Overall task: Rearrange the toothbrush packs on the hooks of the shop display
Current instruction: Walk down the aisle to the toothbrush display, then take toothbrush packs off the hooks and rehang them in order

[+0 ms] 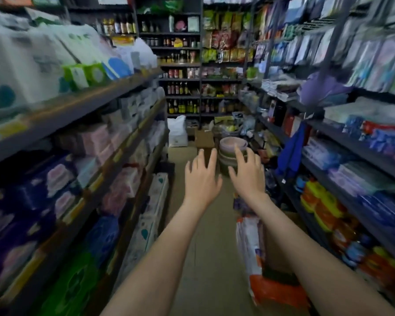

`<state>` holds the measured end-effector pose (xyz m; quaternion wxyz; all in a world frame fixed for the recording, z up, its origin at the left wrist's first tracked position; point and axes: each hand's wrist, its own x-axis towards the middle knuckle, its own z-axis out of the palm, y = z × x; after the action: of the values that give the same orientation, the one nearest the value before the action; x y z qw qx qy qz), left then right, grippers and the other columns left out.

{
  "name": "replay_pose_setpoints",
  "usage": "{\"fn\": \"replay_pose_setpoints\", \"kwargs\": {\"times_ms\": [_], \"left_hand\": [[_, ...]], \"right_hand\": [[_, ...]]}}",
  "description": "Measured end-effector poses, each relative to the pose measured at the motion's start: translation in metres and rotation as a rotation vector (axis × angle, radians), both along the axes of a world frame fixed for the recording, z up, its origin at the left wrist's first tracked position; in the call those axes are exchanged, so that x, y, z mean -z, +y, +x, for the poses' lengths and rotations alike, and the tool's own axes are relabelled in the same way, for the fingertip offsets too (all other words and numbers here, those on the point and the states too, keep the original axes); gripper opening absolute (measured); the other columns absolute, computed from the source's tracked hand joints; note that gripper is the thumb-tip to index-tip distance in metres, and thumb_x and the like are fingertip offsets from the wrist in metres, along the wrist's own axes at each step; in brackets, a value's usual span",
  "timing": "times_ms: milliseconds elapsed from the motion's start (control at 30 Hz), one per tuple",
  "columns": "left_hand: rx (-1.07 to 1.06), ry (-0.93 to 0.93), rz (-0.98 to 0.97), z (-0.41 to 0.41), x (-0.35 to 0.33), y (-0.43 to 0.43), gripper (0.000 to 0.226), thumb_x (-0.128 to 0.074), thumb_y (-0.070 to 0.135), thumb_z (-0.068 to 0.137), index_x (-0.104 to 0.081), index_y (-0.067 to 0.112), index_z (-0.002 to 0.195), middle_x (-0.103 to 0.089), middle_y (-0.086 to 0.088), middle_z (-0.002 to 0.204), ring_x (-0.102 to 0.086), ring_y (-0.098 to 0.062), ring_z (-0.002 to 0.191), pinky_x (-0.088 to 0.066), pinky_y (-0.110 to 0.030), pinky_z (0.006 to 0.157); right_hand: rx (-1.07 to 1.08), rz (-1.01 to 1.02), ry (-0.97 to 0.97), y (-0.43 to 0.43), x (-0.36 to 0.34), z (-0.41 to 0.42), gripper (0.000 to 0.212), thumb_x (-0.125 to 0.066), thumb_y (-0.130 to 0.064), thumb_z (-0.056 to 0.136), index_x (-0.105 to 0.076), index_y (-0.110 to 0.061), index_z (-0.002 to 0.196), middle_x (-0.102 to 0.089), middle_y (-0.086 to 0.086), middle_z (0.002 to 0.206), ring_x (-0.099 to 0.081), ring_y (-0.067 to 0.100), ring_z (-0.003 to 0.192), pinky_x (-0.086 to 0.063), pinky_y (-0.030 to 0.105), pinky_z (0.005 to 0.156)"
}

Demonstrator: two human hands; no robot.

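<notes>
Left hand (201, 179): stretched out over the aisle floor, fingers spread, holding nothing.
Right hand (249, 176): just beside it, fingers spread too, nothing in it.
Hanging packs (374, 62): high on the right-hand display, well above and to the right of the 2 hands; too blurred to read.
Their lie: long side running top to bottom, faces to the aisle.
Ahead: a stack of basins (233, 153) on the floor beyond the fingertips.
Right, low: a blue cloth (292, 151) hanging and an orange-and-white bag (255, 258).
Left: shelves of tissue packs (82, 71).
</notes>
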<state>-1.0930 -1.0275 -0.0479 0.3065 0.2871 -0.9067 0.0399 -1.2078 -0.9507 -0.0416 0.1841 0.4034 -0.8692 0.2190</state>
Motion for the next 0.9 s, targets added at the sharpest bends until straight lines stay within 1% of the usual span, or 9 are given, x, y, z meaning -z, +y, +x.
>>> {"fn": "replay_pose_setpoints", "kwargs": {"times_ms": [100, 200, 333, 467, 567, 700, 800, 900], "left_hand": [[0.048, 0.050, -0.007, -0.066, -0.015, -0.059, 0.072, -0.073, 0.034, 0.075, -0.047, 0.008, 0.136, -0.053, -0.026, 0.130, -0.059, -0.039, 0.108, -0.048, -0.048, 0.090], [0.120, 0.076, -0.030, -0.134, -0.023, -0.118, 0.072, -0.067, 0.034, 0.080, -0.040, 0.008, 0.141, -0.049, -0.026, 0.135, -0.055, -0.039, 0.114, -0.045, -0.048, 0.094], [0.273, 0.050, -0.099, -0.234, -0.024, -0.185, 0.072, -0.063, 0.037, 0.083, -0.036, 0.009, 0.143, -0.047, -0.024, 0.138, -0.052, -0.038, 0.118, -0.042, -0.046, 0.098], [0.449, 0.075, -0.130, -0.334, -0.035, -0.234, 0.068, -0.060, 0.036, 0.086, -0.036, 0.009, 0.143, -0.048, -0.023, 0.137, -0.053, -0.037, 0.118, -0.045, -0.045, 0.096], [0.616, 0.099, -0.174, -0.406, -0.053, -0.255, 0.067, -0.065, 0.032, 0.083, -0.043, 0.006, 0.140, -0.051, -0.024, 0.133, -0.057, -0.037, 0.113, -0.048, -0.046, 0.092], [0.803, 0.136, -0.186, -0.495, -0.065, -0.261, 0.067, -0.067, 0.030, 0.079, -0.045, 0.006, 0.138, -0.051, -0.025, 0.133, -0.056, -0.038, 0.113, -0.047, -0.048, 0.093], [0.884, 0.125, -0.198, -0.561, -0.065, -0.262, 0.068, -0.067, 0.029, 0.080, -0.043, 0.007, 0.139, -0.049, -0.026, 0.135, -0.054, -0.038, 0.116, -0.045, -0.048, 0.095], [0.911, 0.150, -0.233, -0.626, -0.067, -0.264, 0.069, -0.070, 0.029, 0.078, -0.045, 0.006, 0.137, -0.051, -0.026, 0.132, -0.056, -0.039, 0.112, -0.046, -0.048, 0.093]], "right_hand": [[0.058, -0.019, -0.008, -0.053, -0.009, -0.067, 0.067, -0.052, -0.033, 0.093, -0.019, -0.018, 0.150, -0.032, 0.015, 0.146, -0.032, 0.033, 0.131, -0.034, 0.043, 0.102], [0.101, -0.042, 0.014, -0.101, -0.015, -0.126, 0.070, -0.052, -0.034, 0.092, -0.016, -0.020, 0.150, -0.032, 0.014, 0.146, -0.031, 0.032, 0.133, -0.033, 0.042, 0.104], [0.224, -0.110, 0.021, -0.152, -0.017, -0.205, 0.067, -0.049, -0.033, 0.094, -0.015, -0.020, 0.151, -0.025, 0.013, 0.152, -0.023, 0.030, 0.138, -0.025, 0.042, 0.110], [0.374, -0.143, 0.023, -0.190, -0.031, -0.282, 0.067, -0.047, -0.036, 0.095, -0.013, -0.020, 0.151, -0.025, 0.013, 0.151, -0.025, 0.032, 0.136, -0.026, 0.042, 0.108], [0.471, -0.180, 0.040, -0.201, -0.049, -0.336, 0.068, -0.052, -0.032, 0.094, -0.018, -0.016, 0.150, -0.029, 0.015, 0.149, -0.029, 0.034, 0.134, -0.029, 0.044, 0.108], [0.645, -0.226, 0.084, -0.192, -0.063, -0.399, 0.067, -0.053, -0.031, 0.093, -0.020, -0.015, 0.149, -0.031, 0.015, 0.147, -0.030, 0.034, 0.132, -0.031, 0.045, 0.105], [0.749, -0.225, 0.109, -0.180, -0.068, -0.447, 0.067, -0.051, -0.031, 0.093, -0.019, -0.015, 0.149, -0.028, 0.015, 0.148, -0.027, 0.033, 0.133, -0.029, 0.044, 0.106], [0.822, -0.233, 0.152, -0.170, -0.072, -0.501, 0.067, -0.052, -0.030, 0.092, -0.020, -0.014, 0.149, -0.031, 0.016, 0.147, -0.030, 0.032, 0.131, -0.030, 0.044, 0.105]]}}
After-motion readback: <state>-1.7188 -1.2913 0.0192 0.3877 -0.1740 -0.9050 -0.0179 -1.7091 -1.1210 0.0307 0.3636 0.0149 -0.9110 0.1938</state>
